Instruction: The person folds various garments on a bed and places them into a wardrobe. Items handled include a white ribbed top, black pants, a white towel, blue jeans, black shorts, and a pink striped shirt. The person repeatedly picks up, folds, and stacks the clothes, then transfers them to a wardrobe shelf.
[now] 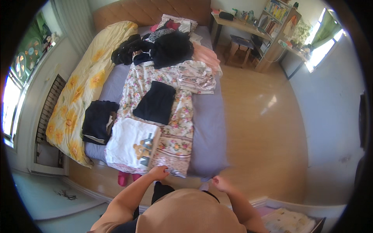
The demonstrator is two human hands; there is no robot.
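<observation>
My left hand [159, 173] is at the foot of the bed, fingers curled against the lower edge of a floral cloth [174, 151]. Whether it grips the cloth is hidden. My right hand [220, 183] is closed at the bed's near right corner, on a drawn-out edge of the grey-purple bed sheet [208, 131]. Just beyond my left hand lies a folded white garment [128, 142] with a bear print. Behind it a folded black garment [156, 102] rests on the floral cloth. A stack of folded dark clothes [99, 122] sits to the left.
A yellow flowered quilt [75, 96] runs along the bed's left side. Heaped dark clothes [172, 48], a folded pale patterned pile [196, 76] and a pink garment [205, 56] lie farther up. A desk [242, 24], stool [241, 42] and bookshelf [271, 32] stand back right. Pink slippers [123, 178] are under the bed's foot.
</observation>
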